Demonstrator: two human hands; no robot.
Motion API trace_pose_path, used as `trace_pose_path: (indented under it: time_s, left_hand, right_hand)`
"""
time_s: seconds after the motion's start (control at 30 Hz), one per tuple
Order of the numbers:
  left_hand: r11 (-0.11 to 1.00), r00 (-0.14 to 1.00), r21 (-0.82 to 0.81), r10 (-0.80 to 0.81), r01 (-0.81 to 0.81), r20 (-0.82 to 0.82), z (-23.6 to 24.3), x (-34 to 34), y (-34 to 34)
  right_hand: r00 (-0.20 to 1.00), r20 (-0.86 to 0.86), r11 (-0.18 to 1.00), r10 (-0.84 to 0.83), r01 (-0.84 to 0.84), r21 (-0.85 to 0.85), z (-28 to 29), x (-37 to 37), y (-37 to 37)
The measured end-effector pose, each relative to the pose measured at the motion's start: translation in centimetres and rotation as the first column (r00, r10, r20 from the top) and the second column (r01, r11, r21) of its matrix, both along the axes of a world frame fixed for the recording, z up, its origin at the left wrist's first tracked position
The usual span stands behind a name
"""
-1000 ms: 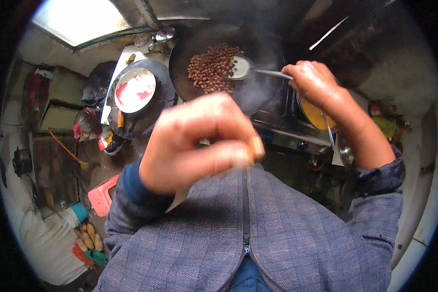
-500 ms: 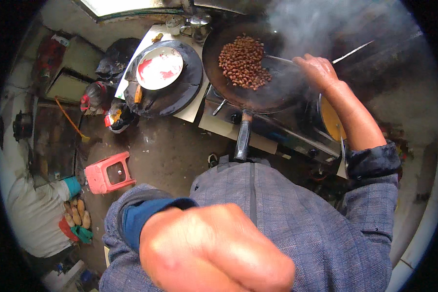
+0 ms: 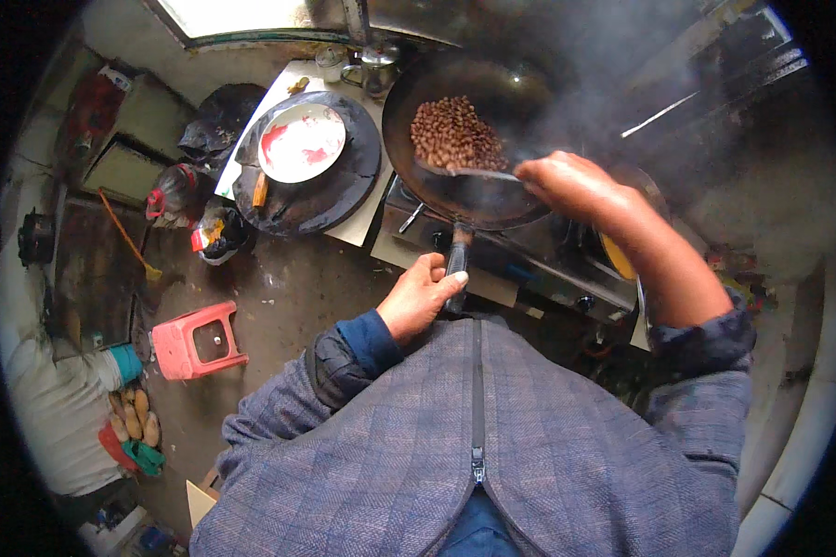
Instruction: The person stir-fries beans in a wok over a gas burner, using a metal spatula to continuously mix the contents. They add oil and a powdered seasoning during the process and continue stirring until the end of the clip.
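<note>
A dark wok (image 3: pixel 520 102) sits on the stove, with a heap of reddish-brown peanuts (image 3: pixel 455 133) on its left side. My right hand (image 3: pixel 567 181) is closed round the handle of a metal spatula (image 3: pixel 483 174), whose blade lies at the near edge of the peanuts. At the wok's near side, my left hand (image 3: pixel 418 295) is at the black wok handle (image 3: pixel 456 265). Its thumb lies across the grip and the fingers curl beside it, partly hidden. Smoke drifts over the wok's right side.
Left of the wok, a white plate (image 3: pixel 302 144) with red smears rests on a round dark board (image 3: pixel 344 200), beside a wooden-handled tool (image 3: pixel 260 190). A metal pot (image 3: pixel 377 72) stands behind. The gas stove (image 3: pixel 557 278) runs below the wok; a pink stool (image 3: pixel 195 342) is on the floor.
My left hand has moved from close in front of my chest forward to the wok handle. My right hand and the spatula have come nearer, down to the near edge of the peanuts.
</note>
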State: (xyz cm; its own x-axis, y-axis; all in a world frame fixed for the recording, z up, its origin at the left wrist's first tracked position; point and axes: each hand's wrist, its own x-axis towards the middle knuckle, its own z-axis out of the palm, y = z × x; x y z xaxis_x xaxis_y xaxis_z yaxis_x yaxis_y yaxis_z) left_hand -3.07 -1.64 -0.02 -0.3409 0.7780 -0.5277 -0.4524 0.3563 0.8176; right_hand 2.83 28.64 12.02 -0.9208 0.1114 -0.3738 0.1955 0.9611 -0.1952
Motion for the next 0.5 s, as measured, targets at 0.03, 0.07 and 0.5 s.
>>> trace_pose_path:
  time_s: [0.03, 0.07, 0.5]
  left_hand:
    - [0.999, 0.997, 0.012, -0.04, 0.039, 0.07, -0.2, 0.3, 0.0]
    - [0.996, 0.987, 0.029, -0.082, 0.079, 0.137, -0.2, 0.3, 0.2]
    - [0.988, 0.991, -0.087, -0.121, 0.125, 0.048, 0.6, 0.9, 1.5]
  right_hand:
    - [0.997, -0.012, 0.997, -0.072, 0.072, 0.032, -1.5, -0.8, -0.1]
    - [0.99, -0.056, 0.991, -0.126, 0.129, 0.041, -2.7, -2.0, 0.3]
    - [0.954, 0.301, 0.96, -0.014, -0.071, 0.272, 7.2, 3.2, 3.5]
